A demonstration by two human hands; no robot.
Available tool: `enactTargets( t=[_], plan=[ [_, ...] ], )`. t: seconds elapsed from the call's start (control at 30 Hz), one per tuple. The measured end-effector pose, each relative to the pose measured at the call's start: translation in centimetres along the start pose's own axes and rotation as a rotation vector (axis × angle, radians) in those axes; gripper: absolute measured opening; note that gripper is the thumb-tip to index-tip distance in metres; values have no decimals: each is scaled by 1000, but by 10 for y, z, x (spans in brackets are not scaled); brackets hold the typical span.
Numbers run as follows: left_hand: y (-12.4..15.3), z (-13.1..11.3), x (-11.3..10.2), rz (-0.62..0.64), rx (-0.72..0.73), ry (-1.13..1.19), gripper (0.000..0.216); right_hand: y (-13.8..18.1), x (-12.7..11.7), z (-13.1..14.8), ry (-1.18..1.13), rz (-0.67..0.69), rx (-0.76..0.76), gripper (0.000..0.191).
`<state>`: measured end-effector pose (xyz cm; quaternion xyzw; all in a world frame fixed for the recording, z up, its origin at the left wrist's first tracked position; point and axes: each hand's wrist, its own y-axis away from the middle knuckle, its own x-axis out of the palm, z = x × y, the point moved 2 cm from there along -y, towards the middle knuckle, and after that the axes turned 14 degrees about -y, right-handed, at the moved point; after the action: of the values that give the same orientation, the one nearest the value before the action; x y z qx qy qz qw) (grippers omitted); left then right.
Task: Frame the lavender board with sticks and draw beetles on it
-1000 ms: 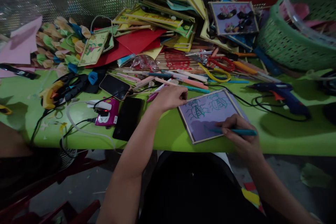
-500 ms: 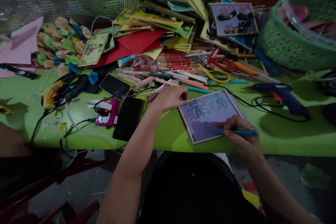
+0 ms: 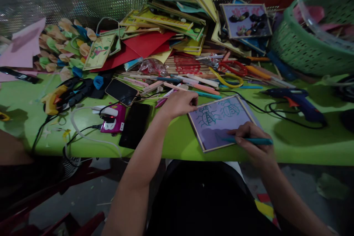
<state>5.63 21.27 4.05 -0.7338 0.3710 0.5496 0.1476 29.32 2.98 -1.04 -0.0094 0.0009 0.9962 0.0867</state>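
At the near edge of the green tabletop (image 3: pixel 177 141), toward 5 o'clock in view, a lilac card (image 3: pixel 212 133) in a thin wooden frame lies flat. 2 teal beetles are drawn along its far side. The right grip (image 3: pixel 253 143) rests over the card's 4 o'clock corner, fingers pinched closed around a teal pen (image 3: pixel 261 141). The pen lies nearly level, with its tip pointing to 9 o'clock on the card's near half. The left grip (image 3: pixel 179 104) sits at the card's 10 o'clock corner, knuckles up and fingers curled under; I cannot tell whether it holds anything.

From 11 to 12 o'clock of the card lies a scatter of markers (image 3: pixel 193 81), and beyond them yellow scissors (image 3: pixel 228 79). A blue glue gun (image 3: pixel 300 100) lies at the card's 2 o'clock, its black cord looping toward the card. A green basket (image 3: pixel 295 49) stands farther off in that direction. At 9 o'clock of the left grip lies a black phone (image 3: pixel 134 120), touching a pink charger (image 3: pixel 112 122). A heap of coloured paper (image 3: pixel 149 42) fills the tabletop's far side at 12 o'clock.
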Motion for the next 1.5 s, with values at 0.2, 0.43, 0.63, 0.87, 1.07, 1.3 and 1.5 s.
enactTargets(
  t=[0.2, 0.43, 0.63, 0.87, 1.07, 1.3, 1.5],
  plan=[
    [0, 0, 0, 3, -3, 4, 8, 1, 1, 0, -126, -71, 5, 24],
    [0, -1, -2, 9, -7, -15, 9, 2, 1, 4, 7, -95, -29, 22],
    [-1, 1, 1, -2, -1, -9, 9, -1, 8, 13, 65, -35, -64, 20],
    [-1, 1, 1, -5, -2, -2, 9, -2, 9, 11, 94, 15, -60, 15],
    [-1, 1, 1, -2, 3, -4, 9, -2, 7, 9, 141, 50, -74, 13],
    [-1, 1, 2, -7, 2, -9, 9, -2, 8, 11, 86, -22, -84, 15],
    [-1, 1, 2, -6, 2, -4, 8, 0, 3, 4, 52, 9, -56, 15]
  ],
)
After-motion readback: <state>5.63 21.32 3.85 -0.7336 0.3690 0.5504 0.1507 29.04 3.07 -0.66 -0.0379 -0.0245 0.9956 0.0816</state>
